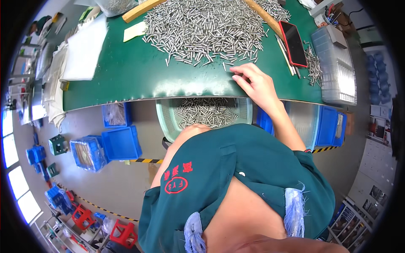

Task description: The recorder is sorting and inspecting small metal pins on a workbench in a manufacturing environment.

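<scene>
Reaching with the right hand (259, 86) over the front edge of the desk (126, 76), right of the frame's center, with the wrist crossing that edge. Holding its grip slightly apart, with thumb and forefinger parted, beside a few loose pins (224, 66); cannot tell about contact. Carrying the left hand (195, 130) low, at lower center, near the basin (162, 120), mostly hidden behind the shirt (253, 143); cannot tell the state of that grip.

Spreading across upper center as a wide pile (206, 29) of metal pins, bordered at upper left by a short wood bar (143, 9) and at upper right by a longer bar (265, 19). Leaving a green strip between pile and front edge, broader toward the left, as far as the white sheets (85, 50). Touching the pile's left edge with a yellow note (135, 31). Tighter at upper right: crowded by a phone (294, 44), a small heap (313, 63) of pins and clear boxes (337, 71). Tucked partly beneath the front edge, at center: the basin, holding more pins.
</scene>
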The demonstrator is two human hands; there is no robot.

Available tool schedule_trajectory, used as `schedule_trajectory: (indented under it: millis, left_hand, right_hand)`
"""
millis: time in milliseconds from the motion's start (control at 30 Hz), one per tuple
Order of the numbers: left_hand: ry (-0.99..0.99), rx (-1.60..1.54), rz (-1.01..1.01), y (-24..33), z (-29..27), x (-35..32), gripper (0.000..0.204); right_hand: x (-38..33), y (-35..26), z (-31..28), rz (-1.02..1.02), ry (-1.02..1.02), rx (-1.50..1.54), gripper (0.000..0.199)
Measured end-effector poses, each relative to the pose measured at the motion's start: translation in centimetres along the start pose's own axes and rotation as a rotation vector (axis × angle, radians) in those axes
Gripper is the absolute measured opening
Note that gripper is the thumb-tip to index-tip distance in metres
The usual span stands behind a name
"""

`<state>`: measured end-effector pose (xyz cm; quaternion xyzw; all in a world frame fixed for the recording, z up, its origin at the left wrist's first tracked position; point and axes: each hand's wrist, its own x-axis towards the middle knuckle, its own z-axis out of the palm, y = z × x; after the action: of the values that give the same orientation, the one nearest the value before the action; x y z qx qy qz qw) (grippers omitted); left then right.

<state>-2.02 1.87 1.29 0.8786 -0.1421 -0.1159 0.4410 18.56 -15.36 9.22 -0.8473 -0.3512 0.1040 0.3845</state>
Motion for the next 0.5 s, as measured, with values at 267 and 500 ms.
schedule_trajectory:
  millis: [267,500]
  left_hand:
    - [0.613,0.000,-0.237,3.5,-9.6,6.5,0.022]
    - [0.661,0.392,-0.251,2.7,-8.9,12.9,0.030]
  right_hand:
    - [1.7,0.7,2.2,-0.100,0.096,-0.225,0.018]
    - [1.6,1.3,3.2,-0.137,0.186,-0.204,0.011]
